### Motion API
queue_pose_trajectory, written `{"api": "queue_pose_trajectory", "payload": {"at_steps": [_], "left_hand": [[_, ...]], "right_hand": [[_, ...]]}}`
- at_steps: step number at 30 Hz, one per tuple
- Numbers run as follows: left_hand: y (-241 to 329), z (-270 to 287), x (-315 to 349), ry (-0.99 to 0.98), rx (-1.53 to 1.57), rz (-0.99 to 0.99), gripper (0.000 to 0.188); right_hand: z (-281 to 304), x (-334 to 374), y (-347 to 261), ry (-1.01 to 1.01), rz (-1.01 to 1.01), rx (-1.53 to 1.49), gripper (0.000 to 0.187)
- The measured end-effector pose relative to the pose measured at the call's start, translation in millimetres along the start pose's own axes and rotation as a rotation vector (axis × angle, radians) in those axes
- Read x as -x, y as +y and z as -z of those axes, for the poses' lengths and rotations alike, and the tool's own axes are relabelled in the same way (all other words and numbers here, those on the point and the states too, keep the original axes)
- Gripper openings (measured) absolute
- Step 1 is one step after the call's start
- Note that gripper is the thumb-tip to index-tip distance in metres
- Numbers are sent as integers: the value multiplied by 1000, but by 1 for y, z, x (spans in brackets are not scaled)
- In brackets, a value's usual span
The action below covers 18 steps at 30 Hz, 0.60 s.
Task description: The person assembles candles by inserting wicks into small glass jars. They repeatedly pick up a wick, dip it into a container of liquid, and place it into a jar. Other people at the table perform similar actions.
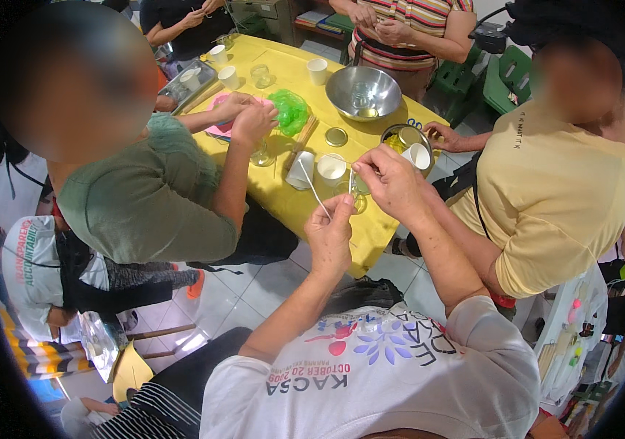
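A thin white cord [314, 189], resembling a wick, is pinched in my left hand [329, 238], and its loose end sticks up toward the far left. Between my two hands a short stretch of it runs upright. The fingertips of my right hand [393, 183] close on the upper end of that stretch. Both hands are held above the near end of the table. Just beyond them stand a white paper cup [331, 167] and a clear glass jar [360, 203], partly hidden by my fingers. Another white cup [299, 171] lies tilted to the left.
A yellow-covered table [287, 212] holds a large steel bowl [342, 86], a round lid [336, 137], a green plastic bag [290, 110] and several cups. At right, a smaller bowl [386, 136] sits beside blue-handled scissors [415, 124]. People stand close on both sides and across.
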<state>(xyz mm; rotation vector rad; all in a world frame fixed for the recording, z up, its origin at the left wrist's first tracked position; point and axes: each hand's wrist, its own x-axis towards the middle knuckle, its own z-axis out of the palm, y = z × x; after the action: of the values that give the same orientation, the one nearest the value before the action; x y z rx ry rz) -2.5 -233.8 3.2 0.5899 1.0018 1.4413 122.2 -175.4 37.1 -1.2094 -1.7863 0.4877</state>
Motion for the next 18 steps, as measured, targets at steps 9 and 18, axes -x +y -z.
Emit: {"api": "queue_pose_trajectory", "payload": {"at_steps": [9,18], "left_hand": [[31,18,-45,-346,-976,-705,9],[36,13,-80,-536,-1230,-800,11]], "right_hand": [[-7,8,34,-197,210,114,11],[-10,20,43,-328,313,141,9]]}}
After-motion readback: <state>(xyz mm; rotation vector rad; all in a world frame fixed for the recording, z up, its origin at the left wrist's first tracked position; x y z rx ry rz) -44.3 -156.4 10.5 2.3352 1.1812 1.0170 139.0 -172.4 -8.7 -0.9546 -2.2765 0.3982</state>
